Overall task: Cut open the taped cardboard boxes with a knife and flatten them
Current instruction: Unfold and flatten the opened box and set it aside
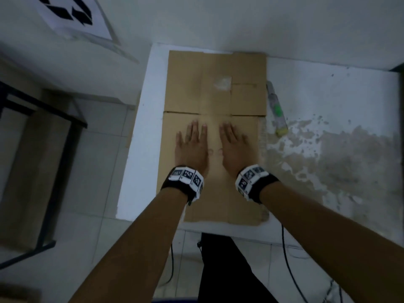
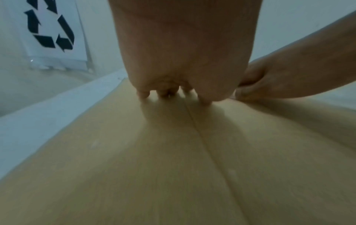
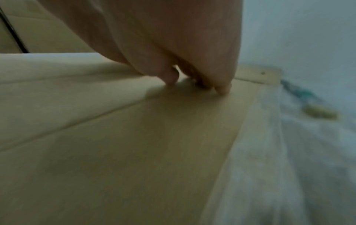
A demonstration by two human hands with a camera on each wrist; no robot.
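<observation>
A flattened brown cardboard box (image 1: 215, 92) lies on the white table (image 1: 328, 101), reaching from the wall to the near edge. My left hand (image 1: 192, 145) and right hand (image 1: 235, 143) press flat on its near half, side by side, fingers straight. The left wrist view shows the left hand (image 2: 183, 60) on the cardboard (image 2: 134, 167), with the right hand (image 2: 279, 82) beside it. Seen from the right wrist, the right hand (image 3: 173, 45) presses the cardboard (image 3: 134, 152). A utility knife (image 1: 276, 109) with green and yellow parts lies on the table just right of the box, also visible as the knife (image 3: 310, 105).
The right half of the table is worn, with peeling paint (image 1: 328, 160). A sheet with a recycling symbol (image 1: 67, 12) hangs on the wall at upper left. Brown cardboard in a dark frame (image 1: 37, 171) stands on the floor to the left. Cables (image 1: 288, 265) hang below the table's near edge.
</observation>
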